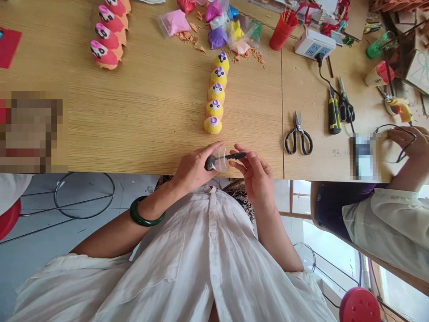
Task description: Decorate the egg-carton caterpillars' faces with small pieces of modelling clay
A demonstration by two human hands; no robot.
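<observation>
Working at the desk's (150,134) near edge, I have the left hand (194,166) gripping a packet (221,161) of black clay (210,163), the right hand (258,176) pinching a strand (236,155); four yellow balls (216,92) have black marks, the nearest (213,127) apparently none.

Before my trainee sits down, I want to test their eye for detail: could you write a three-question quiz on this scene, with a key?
1. Count: how many yellow figures are lined up on the table?
2. True or false: a green bangle is worn on the right wrist.
3. Choose: what colour is the strand between the clear bag and the right hand? A) white B) black C) red

Key:
1. Five.
2. False; the green bangle is on the left wrist.
3. B.
</observation>
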